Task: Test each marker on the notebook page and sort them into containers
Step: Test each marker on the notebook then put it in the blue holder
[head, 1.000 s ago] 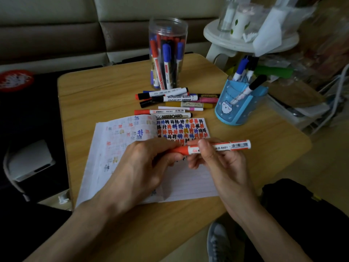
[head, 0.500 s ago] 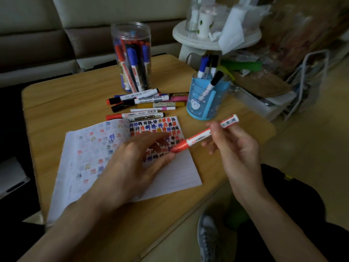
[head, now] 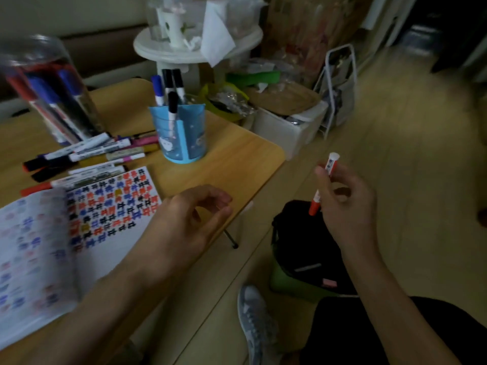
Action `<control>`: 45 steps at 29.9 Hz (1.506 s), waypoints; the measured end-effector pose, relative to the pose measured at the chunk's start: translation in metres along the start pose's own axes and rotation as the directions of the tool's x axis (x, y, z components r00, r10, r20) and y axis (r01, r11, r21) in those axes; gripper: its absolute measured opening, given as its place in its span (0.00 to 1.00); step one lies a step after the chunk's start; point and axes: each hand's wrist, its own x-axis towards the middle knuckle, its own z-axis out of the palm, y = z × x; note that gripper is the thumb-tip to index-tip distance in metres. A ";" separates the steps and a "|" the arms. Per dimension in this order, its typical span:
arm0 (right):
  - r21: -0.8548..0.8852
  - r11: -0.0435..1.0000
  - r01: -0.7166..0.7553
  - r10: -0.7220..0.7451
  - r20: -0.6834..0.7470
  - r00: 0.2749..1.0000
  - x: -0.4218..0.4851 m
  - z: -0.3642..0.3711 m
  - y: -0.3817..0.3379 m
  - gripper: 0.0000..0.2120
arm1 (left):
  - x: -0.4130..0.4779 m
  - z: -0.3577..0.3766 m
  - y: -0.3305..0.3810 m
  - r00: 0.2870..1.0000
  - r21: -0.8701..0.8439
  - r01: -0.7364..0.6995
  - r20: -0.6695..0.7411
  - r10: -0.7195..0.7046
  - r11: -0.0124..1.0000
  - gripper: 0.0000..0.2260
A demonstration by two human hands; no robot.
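My right hand point(head: 345, 204) grips a red-capped white marker point(head: 323, 184), held nearly upright off the table's right side, cap end down over a bin lined with a black bag point(head: 303, 243). My left hand point(head: 189, 227) hovers loosely curled over the table's front right edge, holding nothing. The open notebook point(head: 87, 227) lies at the left, its page full of coloured marks. Several loose markers point(head: 89, 156) lie behind it. A blue pen cup point(head: 181, 138) holds three markers, and a clear jar point(head: 47, 90) at far left holds several more.
The wooden table point(head: 232, 159) ends at a rounded right corner. Beyond it stand a white round stand point(head: 195, 51), a white box point(head: 290, 125) with clutter and a wire rack point(head: 340, 88). My shoe point(head: 255, 322) and dark trouser leg are below on the floor.
My right hand carried the red marker from above the notebook out to the right, off the table and over the bin. My left hand let go of it and lifted. The view swung right.
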 end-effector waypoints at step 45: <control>0.144 0.981 0.128 -0.190 0.609 0.770 -0.054 0.254 -0.076 0.11 | -0.056 -0.141 -0.146 0.783 0.318 0.533 -0.536 -0.315 0.784 0.11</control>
